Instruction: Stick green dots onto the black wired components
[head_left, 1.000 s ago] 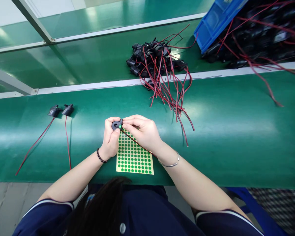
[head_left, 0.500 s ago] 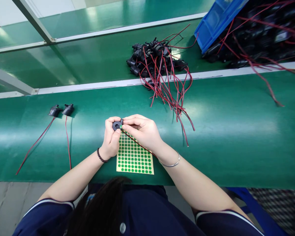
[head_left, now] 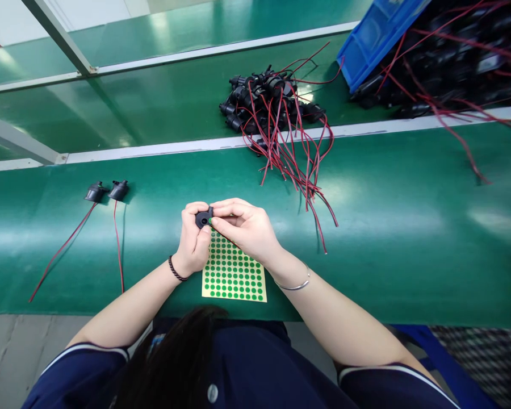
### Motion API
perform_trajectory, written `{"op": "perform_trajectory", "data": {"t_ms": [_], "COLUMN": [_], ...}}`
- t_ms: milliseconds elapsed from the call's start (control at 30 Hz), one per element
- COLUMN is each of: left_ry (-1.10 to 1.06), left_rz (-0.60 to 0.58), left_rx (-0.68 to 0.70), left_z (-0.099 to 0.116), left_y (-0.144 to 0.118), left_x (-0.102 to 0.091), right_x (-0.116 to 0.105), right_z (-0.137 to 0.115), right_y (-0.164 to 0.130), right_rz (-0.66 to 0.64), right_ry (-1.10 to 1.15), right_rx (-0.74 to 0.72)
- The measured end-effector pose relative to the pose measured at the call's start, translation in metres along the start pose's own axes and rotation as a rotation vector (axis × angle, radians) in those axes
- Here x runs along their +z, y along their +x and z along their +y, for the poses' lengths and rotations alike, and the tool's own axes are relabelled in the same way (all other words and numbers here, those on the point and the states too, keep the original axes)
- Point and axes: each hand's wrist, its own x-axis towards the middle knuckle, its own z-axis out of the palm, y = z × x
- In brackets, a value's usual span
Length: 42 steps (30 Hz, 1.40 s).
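Observation:
My left hand [head_left: 192,241] grips a small black pump [head_left: 202,219] by its side, its round face with a central hole turned up. Pinched at the pump's right edge, a green round sticker [head_left: 210,221] sits under the thumb tip of my right hand [head_left: 247,230]. The right fingers also reach behind the pump's short spout. Beneath both hands lies a pale sheet of green dot stickers [head_left: 234,278], its top part covered by them. Most of the held pump's wire is hidden by my right hand.
Two black pumps [head_left: 118,190] with red wires stand at left on the green table [head_left: 387,244]. Beyond, a pile of pumps [head_left: 264,102] trails wires over the white ledge. A blue crate [head_left: 372,42] lies tipped at upper right, with many more pumps beside it.
The pump has tilted slightly and shifted a little to the right in my fingers. My right hand has moved very slightly, and less of the wire shows below it.

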Motion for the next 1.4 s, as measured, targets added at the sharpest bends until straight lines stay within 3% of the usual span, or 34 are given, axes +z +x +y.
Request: {"op": "perform_trajectory", "data": {"t_ms": [533, 1400], "left_ry": [-0.01, 0.078], "left_rz": [0.01, -0.006], "left_rx": [0.026, 0.064], "left_z": [-0.0003, 0.0018], "left_y": [0.0004, -0.0006], "left_x": [-0.0001, 0.0009], "right_x": [-0.0003, 0.0079], "right_z": [0.0016, 0.0074], "right_y": [0.0016, -0.0022], "right_rz": [0.0, 0.067], "right_ry": [0.145, 0.149], "right_rx": [0.081, 0.066]}}
